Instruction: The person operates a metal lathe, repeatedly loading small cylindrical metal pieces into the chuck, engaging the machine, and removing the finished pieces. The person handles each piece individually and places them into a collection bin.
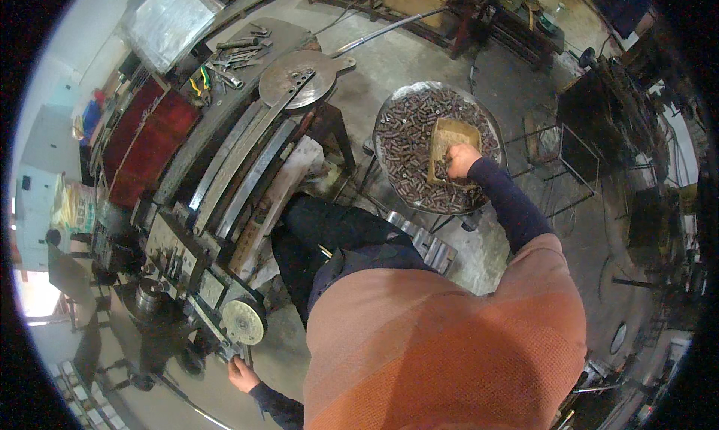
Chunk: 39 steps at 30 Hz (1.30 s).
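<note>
Over the round tray (389, 111) of small dark metal pieces (408, 149), to our right and ahead, our right hand (462, 160) is closed in a loose fist on something at the near edge of a flat tan board (449, 141) that lies on top of the heap — we cannot tell whether it grips a few of the pieces or the board's edge itself. Judging from this, we are at the picking-up step, taking stock from the tray while the machine (202, 273) waits.

Down at our left, well apart from the tray, our left hand (241, 373) rests against the lower end of the machine, just below its pale round disc (243, 321); the fingers curl, though what they hold, if anything, is hidden.

Next, we judge, the move calls for a firm pinch and a long carry across our lap — the pieces lie at the far reach of the right arm, and nowhere near the left hand.
</note>
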Tool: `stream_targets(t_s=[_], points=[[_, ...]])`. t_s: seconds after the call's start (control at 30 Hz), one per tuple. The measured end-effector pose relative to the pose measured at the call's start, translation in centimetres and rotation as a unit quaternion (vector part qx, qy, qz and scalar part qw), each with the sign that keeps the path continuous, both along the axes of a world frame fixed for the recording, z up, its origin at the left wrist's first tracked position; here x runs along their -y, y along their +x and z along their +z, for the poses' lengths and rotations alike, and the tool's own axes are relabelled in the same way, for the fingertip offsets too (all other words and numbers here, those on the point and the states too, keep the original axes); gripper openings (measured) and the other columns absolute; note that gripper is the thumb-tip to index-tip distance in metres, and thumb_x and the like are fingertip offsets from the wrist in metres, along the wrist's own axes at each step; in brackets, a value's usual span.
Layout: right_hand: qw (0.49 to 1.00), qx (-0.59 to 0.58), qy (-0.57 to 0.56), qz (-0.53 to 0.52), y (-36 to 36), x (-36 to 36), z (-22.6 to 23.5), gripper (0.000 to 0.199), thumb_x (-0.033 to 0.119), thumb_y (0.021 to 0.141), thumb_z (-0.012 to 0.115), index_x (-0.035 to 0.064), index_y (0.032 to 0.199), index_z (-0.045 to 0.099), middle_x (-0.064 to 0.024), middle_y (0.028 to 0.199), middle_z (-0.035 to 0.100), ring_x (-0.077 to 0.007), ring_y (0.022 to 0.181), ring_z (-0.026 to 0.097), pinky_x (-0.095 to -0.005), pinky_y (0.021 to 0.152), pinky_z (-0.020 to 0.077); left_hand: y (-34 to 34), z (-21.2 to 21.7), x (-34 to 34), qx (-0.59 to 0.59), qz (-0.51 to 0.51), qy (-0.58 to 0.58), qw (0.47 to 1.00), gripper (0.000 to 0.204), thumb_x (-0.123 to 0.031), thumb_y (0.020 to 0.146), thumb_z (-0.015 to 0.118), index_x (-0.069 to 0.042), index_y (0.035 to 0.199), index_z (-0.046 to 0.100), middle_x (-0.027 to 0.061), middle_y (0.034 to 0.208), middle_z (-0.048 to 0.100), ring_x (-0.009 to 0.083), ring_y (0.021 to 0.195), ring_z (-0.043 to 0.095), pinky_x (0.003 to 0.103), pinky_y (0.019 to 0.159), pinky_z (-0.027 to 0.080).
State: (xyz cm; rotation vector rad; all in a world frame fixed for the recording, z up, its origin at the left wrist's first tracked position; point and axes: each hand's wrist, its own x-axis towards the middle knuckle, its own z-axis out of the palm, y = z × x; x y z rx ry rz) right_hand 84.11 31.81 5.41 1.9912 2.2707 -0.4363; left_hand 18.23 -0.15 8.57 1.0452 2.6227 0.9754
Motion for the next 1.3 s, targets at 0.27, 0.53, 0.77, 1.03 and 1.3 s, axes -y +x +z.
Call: stream_targets(t_s=[0.27,0.53,0.77,1.03,1.3], points=[[0.994,-0.099,-0.011,-0.052,1.8,-1.6,-1.7,0.034,0.023,0.053,0.065,-0.0001,0.078,0.065,-0.0204,0.081,0.063,-0.0330,0.082,0.061,-0.0383,0.074,0.0490,-3.6,-0.5,-0.4,0.075,-0.111,-0.061,0.989,0.031,-0.020,0.084,0.053,0.008,0.097,0.058,0.0133,0.073,0.062,0.0201,0.062,0.056,0.033,0.057,0.044],[0.838,-0.480,0.107,0.238,-12.0,-2.2,11.7,0.043,0.013,0.056,0.060,0.0030,0.097,0.065,-0.0149,0.107,0.055,-0.0270,0.102,0.053,-0.0343,0.089,0.0394,6.3,14.7,-6.7,0.034,-0.151,0.061,0.986,0.028,-0.007,0.085,0.052,0.008,0.109,0.054,0.0133,0.088,0.065,0.0182,0.082,0.060,0.029,0.075,0.047],[0.648,-0.662,-0.060,0.372,-28.5,-0.8,15.4,0.047,0.032,0.065,0.060,-0.0028,0.098,0.064,-0.0164,0.111,0.052,-0.0269,0.102,0.053,-0.0338,0.088,0.0415,14.3,16.6,-17.4,0.186,-0.354,0.159,0.903,0.021,-0.011,0.085,0.053,0.005,0.097,0.059,0.0125,0.077,0.065,0.0180,0.073,0.064,0.027,0.068,0.049],[0.644,-0.611,-0.068,0.455,-32.9,1.1,17.1,0.041,0.015,0.060,0.055,-0.0014,0.096,0.064,-0.0165,0.107,0.053,-0.0294,0.098,0.056,-0.0351,0.087,0.0423,16.2,13.5,-18.9,0.404,-0.338,0.192,0.828,0.031,-0.023,0.091,0.048,0.006,0.095,0.059,0.0086,0.071,0.063,0.0120,0.066,0.060,0.026,0.065,0.048],[0.657,-0.593,-0.077,0.458,-34.0,1.5,16.2,0.044,0.012,0.055,0.055,-0.0005,0.096,0.063,-0.0158,0.106,0.054,-0.0294,0.094,0.058,-0.0339,0.084,0.0429,16.4,12.9,-19.2,0.480,-0.286,0.192,0.807,0.035,-0.028,0.092,0.046,0.004,0.087,0.060,0.0086,0.071,0.062,0.0149,0.066,0.059,0.027,0.064,0.046]])
